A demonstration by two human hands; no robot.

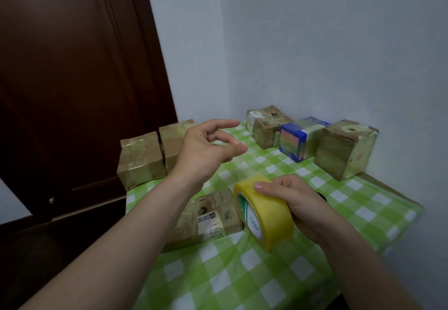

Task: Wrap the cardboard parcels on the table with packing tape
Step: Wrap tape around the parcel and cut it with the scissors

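Two bare forearms reach in from the near edge over a tabletop (242, 275) covered by a green and white checked cloth. On the right, the right hand (300, 205) grips a roll of packing tape (266, 215), yellowish with a white and green core. The thumb lies across the top of the roll's outer face and the fingers (287, 183) curl round its far side. The roll is held on edge, tilted, just above the cloth and touching or nearly touching the right end of the nearest parcel (213, 215). That brown cardboard parcel lies on the cloth near the left edge, already glossy with tape and bearing a printed label. A small dark object (322, 197) shows just behind the right hand, too hidden to identify. Farther off, the left hand (206, 149) is raised above the cloth, fingers spread and loosely curved, thumb apart from them, holding nothing that can be made out. Behind it, at the far left corner, two taped brown parcels (140, 159) stand side by side, touching. Along the far right, against the pale wall (315, 43), sits a row of three: a brown labelled parcel (266, 128), a blue and white carton (298, 140) and a larger brown cube (344, 149), each close to its neighbour. A dark brown door (72, 79) fills the left.
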